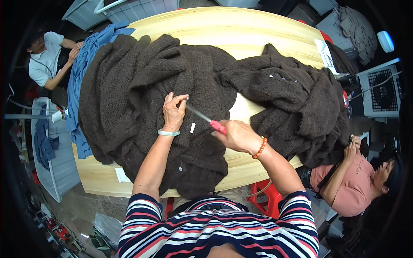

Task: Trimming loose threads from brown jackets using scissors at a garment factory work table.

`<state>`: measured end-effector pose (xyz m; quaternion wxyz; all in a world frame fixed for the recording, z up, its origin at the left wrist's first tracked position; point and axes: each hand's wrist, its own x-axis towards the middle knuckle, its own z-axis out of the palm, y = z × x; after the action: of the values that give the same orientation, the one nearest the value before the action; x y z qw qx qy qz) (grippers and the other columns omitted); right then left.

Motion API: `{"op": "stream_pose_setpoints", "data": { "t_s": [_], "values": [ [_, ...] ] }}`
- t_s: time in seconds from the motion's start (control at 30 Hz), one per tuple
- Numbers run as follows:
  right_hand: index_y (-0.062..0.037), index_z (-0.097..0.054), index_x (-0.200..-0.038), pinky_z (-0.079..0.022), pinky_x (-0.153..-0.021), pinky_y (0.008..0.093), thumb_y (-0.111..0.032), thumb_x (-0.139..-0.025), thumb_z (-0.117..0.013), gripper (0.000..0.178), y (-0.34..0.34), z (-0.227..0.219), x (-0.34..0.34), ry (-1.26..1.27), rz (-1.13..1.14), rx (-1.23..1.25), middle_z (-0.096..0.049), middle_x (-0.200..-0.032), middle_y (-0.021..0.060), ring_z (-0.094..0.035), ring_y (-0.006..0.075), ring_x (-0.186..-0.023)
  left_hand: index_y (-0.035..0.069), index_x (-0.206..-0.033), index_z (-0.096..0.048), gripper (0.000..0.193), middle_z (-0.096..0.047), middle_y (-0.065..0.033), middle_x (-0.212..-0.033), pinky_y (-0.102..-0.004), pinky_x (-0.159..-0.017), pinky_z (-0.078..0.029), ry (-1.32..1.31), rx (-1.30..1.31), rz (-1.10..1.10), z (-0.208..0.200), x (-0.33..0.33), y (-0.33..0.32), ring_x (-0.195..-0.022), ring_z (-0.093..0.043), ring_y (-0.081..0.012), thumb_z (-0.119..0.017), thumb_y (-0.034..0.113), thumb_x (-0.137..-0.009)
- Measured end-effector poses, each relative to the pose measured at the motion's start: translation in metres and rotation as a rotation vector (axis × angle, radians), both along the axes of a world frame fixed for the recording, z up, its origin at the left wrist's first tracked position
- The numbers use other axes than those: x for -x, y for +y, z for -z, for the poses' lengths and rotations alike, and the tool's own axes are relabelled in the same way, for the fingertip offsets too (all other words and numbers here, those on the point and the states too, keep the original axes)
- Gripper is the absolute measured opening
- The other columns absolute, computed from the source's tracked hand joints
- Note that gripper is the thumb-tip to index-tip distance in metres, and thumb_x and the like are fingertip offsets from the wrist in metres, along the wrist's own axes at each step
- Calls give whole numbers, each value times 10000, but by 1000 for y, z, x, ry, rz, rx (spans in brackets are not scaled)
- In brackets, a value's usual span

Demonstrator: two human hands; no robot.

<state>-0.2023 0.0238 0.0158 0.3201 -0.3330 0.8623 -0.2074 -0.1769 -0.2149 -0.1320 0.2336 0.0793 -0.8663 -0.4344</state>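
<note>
A large dark brown knit garment (129, 103) lies bunched in front of me. On it my left hand (174, 112) is closed in a pinch, thumb and finger at a small shiny button (187, 98). My right hand (239, 136) is wrapped round the pink-red handle of a slim tool (217, 127). Its pale, narrow shaft points up and left toward my left fingertips; it is blurred, and I cannot tell its exact kind. Between my forearms, a small white tag (192, 127) rests on the knit. Another shiny button (180, 169) shows lower down.
A second brown knit heap (297, 94) with several buttons covers the right side of the wooden table (206, 26). Blue cloth (86, 81) hangs over the left edge. Co-workers sit at far left (45, 58) and right (350, 185). A red stool (266, 200) stands below the table.
</note>
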Motion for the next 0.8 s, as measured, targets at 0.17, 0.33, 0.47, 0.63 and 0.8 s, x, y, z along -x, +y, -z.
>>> {"op": "stream_pose_setpoints", "data": {
  "t_s": [0.17,0.33,0.47,0.63,0.8],
  "values": [
    [-26,-618,-1036,-514,-764,492,-298,-921,-598,296,30,-6,-2,31,175,35,-664,-783,244,-662,420,-806,32,-1470,-341,811,-645,-171,-1073,-370,-908,-468,-229,158,-125,-70,-34,-6,-975,-622,-291,-776,219,-812],
    [-36,-604,-1074,-520,-746,494,-290,-924,-596,295,27,0,-17,67,71,60,-665,-774,241,-667,409,-788,-34,-1333,-498,505,-681,-83,-1037,-251,-882,-491,-366,-866,-17,-51,-41,-35,-971,-630,-128,-701,135,-902],
    [-14,-618,-990,-524,-698,496,-284,-916,-592,281,11,-10,-15,148,41,65,-658,-719,235,-668,413,-730,-49,-995,-672,166,-666,-15,-866,-216,-684,-477,-393,-729,-83,-33,-32,-12,-770,-587,-63,-703,67,-880],
    [-1,-623,-907,-534,-673,483,-309,-896,-613,308,21,-6,-25,66,-222,-3,-650,-678,230,-674,395,-698,-30,-916,-687,83,-644,18,-799,-219,-620,-451,-273,-768,-23,-20,-50,4,-714,-550,-45,-692,45,-880],
    [-32,-628,-935,-525,-670,488,-312,-897,-615,283,24,-5,-33,36,-170,-2,-655,-700,224,-667,401,-707,-14,-984,-692,118,-670,10,-884,-217,-689,-473,-275,-736,-36,-16,-61,17,-777,-574,-51,-695,52,-886]
  ]
}}
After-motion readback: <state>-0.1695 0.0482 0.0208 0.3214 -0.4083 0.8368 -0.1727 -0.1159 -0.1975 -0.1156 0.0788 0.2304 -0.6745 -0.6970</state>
